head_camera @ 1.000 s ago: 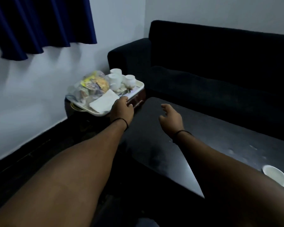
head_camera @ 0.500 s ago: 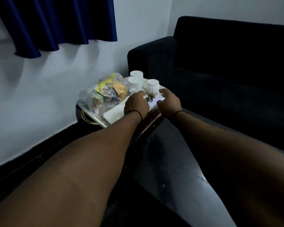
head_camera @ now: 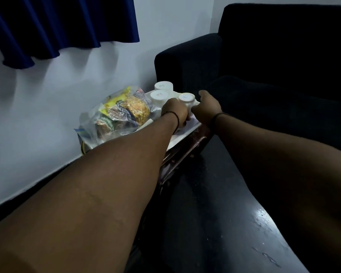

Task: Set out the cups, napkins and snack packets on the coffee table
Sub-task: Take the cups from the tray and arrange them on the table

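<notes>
Head view: both hands (head_camera: 175, 112) (head_camera: 206, 108) at nearest cup (head_camera: 186, 98) on tray (head_camera: 182, 134); finger state unclear; snack packets (head_camera: 124, 113) unmoved, bench (head_camera: 215, 194) bare

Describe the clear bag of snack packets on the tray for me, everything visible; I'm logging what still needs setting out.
The bag of snack packets is clear, crinkled, glossy plastic, bulging with several packets: yellow and green wrappers show, and one holds golden-brown snacks. It lies slumped on the left part of the white tray, beside the upturned white cups. The left forearm crosses in front of its near edge; neither hand holds it.
</notes>
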